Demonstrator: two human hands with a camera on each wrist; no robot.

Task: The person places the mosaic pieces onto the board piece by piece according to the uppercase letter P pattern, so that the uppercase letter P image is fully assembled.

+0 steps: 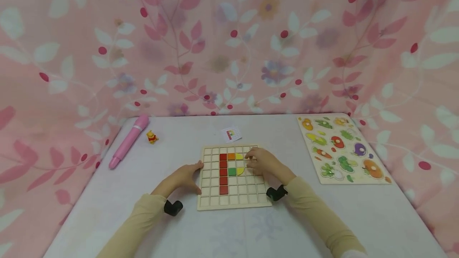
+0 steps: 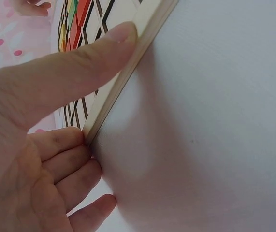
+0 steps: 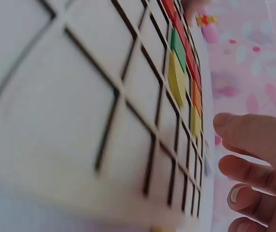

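A pale wooden grid board point(image 1: 211, 201) lies flat on the table. Five red square tiles form a column on it, topped at the right by an orange tile point(image 1: 231, 156) and a yellow rounded tile point(image 1: 239, 156). Lower down, a green tile point(image 1: 232, 171) sits beside another yellow rounded tile point(image 1: 240, 171). My left hand point(image 1: 184, 176) rests at the board's left edge, thumb and fingers spread and touching the rim. Over the board's upper right part, my right hand point(image 1: 264, 161) hovers with fingers loosely bent and apart, nothing between them in the right wrist view.
Behind the board lies a small printed card point(image 1: 231, 134) with a coloured pattern. To the left are a pink pen-like stick point(image 1: 129, 142) and a small yellow bear figurine point(image 1: 152, 137). A vegetable puzzle board point(image 1: 335, 162) lies at the right. Floral cloth hangs behind the table.
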